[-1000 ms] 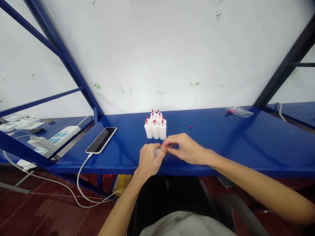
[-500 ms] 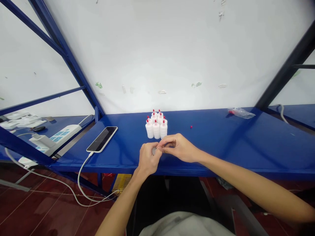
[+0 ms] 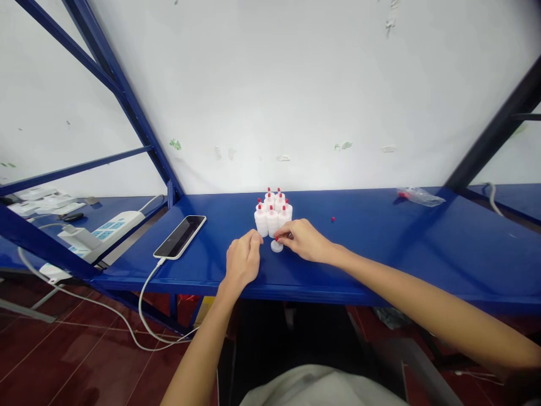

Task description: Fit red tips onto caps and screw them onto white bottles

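My right hand pinches the small red tip of a round white cap, just in front of the bottles. To its left, my left hand is closed over the table, apart from the cap; whether its fingers hold anything is hidden. Several white bottles with red tips stand upright in a tight cluster behind both hands. A tiny red piece lies alone on the blue table to the right of the bottles.
On the blue table, a phone with a white cable lies at the left and a clear plastic bag with something red at the right. A white power strip lies beyond the blue frame post at far left.
My hands, together before, have separated. My left hand has moved left and let go of the white item; my right hand has it nearer the bottles. The view has shifted slightly.
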The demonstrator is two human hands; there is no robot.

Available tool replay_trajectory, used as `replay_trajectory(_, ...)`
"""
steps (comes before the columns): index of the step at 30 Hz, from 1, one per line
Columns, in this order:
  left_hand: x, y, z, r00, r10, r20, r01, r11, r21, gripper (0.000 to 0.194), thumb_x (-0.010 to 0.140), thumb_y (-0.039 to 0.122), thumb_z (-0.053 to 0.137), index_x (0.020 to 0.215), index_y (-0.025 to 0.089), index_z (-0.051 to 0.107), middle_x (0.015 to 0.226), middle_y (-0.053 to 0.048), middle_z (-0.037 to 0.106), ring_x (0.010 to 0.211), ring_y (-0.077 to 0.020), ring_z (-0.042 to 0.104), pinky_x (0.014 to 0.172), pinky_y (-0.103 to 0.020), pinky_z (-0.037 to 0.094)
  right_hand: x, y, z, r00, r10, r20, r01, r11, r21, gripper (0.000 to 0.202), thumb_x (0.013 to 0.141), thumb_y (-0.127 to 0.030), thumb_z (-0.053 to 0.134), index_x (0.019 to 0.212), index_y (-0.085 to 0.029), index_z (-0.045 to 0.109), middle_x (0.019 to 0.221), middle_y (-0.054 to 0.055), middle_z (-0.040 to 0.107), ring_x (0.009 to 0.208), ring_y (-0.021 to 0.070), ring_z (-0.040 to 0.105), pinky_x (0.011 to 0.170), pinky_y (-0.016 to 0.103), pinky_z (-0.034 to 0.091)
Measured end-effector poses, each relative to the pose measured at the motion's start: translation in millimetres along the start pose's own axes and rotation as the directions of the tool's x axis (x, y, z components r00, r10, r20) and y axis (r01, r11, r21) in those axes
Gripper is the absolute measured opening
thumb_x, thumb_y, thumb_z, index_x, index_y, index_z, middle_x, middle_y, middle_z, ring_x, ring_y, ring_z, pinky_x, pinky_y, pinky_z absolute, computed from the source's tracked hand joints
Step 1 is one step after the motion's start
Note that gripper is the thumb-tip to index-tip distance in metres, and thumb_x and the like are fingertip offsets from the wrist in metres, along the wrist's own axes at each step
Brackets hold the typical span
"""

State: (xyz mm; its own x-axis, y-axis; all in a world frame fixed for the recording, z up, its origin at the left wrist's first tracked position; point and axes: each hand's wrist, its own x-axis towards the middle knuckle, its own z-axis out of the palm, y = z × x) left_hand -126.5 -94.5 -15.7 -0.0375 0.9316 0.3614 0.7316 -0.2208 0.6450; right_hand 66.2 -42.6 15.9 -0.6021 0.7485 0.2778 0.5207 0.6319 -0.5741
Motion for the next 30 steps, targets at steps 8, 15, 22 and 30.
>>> replay_trajectory(8,-7,13,11.7,0.982,0.089,0.166,-0.005,0.894,-0.448,0.039,0.098,0.039,0.029,0.079,0.018,0.055,0.051,0.003,0.047,0.05,-0.0121,0.045,0.056,-0.025,0.035,-25,-20,4,0.975,-0.115,-0.188,0.16,0.955,0.248,0.025,0.087,-0.013,0.062,0.107,-0.02,0.073,0.102,0.005,0.077,0.087,0.0175,0.072,0.082,0.03,0.057)
replay_trajectory(15,-11,12,19.6,0.973,0.136,0.185,0.023,0.742,-0.67,0.034,0.089,0.036,0.042,0.11,0.014,0.056,0.052,0.006,0.044,0.044,-0.0095,0.037,0.047,-0.023,0.031,-30,-29,12,0.993,-0.021,-0.118,0.091,0.78,0.62,0.027,0.084,-0.022,0.069,0.11,-0.019,0.066,0.093,0.004,0.073,0.084,0.0162,0.071,0.081,0.031,0.06)
replay_trajectory(22,-8,8,17.4,0.935,0.221,0.279,0.099,0.591,-0.801,0.033,0.082,0.039,0.051,0.103,0.015,0.056,0.068,0.002,0.05,0.046,-0.0067,0.039,0.043,-0.021,0.03,-31,-38,13,0.996,-0.023,-0.089,0.075,0.765,0.64,0.022,0.084,-0.023,0.068,0.105,-0.02,0.067,0.089,0.003,0.074,0.079,0.0168,0.073,0.077,0.032,0.061)
replay_trajectory(30,-7,8,16.4,0.916,0.238,0.322,0.146,0.55,-0.822,0.021,0.077,0.032,0.049,0.089,0.015,0.053,0.074,-0.001,0.055,0.045,-0.0061,0.038,0.042,-0.022,0.028,-32,-44,14,0.99,-0.043,-0.134,0.111,0.828,0.549,0.018,0.083,-0.02,0.067,0.101,-0.02,0.069,0.091,0.003,0.075,0.082,0.0166,0.073,0.079,0.031,0.061)
